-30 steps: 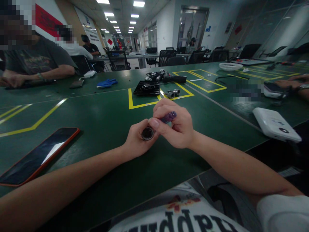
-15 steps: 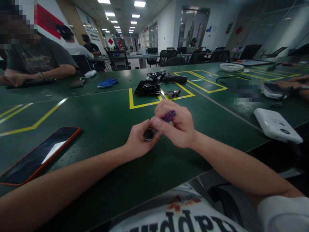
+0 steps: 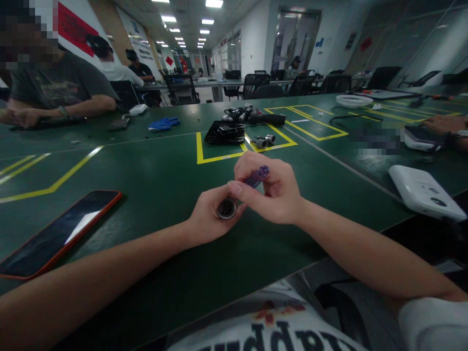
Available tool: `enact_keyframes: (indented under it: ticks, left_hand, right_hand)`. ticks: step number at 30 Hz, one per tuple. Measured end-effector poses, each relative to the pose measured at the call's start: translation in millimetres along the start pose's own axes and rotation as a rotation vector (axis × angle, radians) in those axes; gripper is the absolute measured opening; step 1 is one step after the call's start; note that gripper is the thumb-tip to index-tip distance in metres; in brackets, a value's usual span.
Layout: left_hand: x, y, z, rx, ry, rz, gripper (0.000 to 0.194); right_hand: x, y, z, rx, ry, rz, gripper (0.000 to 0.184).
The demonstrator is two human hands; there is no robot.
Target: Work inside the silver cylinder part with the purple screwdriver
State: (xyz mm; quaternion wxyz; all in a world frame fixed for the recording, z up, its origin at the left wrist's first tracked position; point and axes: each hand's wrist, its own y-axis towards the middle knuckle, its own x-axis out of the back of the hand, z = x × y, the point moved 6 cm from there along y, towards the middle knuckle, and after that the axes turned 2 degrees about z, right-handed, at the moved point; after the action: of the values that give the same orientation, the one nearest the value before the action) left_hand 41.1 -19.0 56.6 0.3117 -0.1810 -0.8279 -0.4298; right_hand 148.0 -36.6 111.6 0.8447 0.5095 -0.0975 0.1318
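Observation:
My left hand (image 3: 206,219) is closed around a small metal cylinder (image 3: 226,208), whose round open end faces me with a dark inside. In my right hand (image 3: 272,190) is a screwdriver with a see-through purple handle (image 3: 258,176), gripped between thumb and curled fingers. Its working end is hidden where the two hands meet, so I cannot tell whether it touches the cylinder. Beyond my hands, two similar metal cylinders (image 3: 265,141) lie within a yellow-taped area, beside a black plastic packet (image 3: 224,132).
An orange-cased phone (image 3: 54,234) lies left of my forearm. To the right sits a white device (image 3: 426,192) near the table edge. Farther back are a pile of dark metal parts (image 3: 237,113) and a blue glove (image 3: 164,124). A person (image 3: 62,87) sits across at the left.
The cylinder's open end has turned slightly and now sits a little lower. My right hand has shifted slightly right with the screwdriver. The view has moved a little.

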Motion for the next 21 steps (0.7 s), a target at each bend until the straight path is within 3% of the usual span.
enact_keyframes:
  ticks: [3,7,11,15,21]
  left_hand:
    - [-3.3,0,10,0.001,0.082,0.056,0.011]
    - [-6.3,0,34,-0.040,0.072,0.098,0.010]
    - [-1.7,-5,69,0.041,0.056,0.118,0.012]
    - [2.5,-15,91,0.105,0.034,0.197,0.009]
    - [4.2,-25,106,0.146,0.062,0.226,0.007]
  right_hand:
    - [-2,-3,-18,-0.190,0.103,0.148,0.018]
    - [1,-9,-47,-0.358,0.063,0.330,0.016]
    - [-14,-13,-78,-0.472,0.123,0.541,0.006]
    - [-29,-9,-101,-0.430,0.120,0.497,0.008]
    - [-48,-21,-116,-0.459,0.152,0.411,0.012]
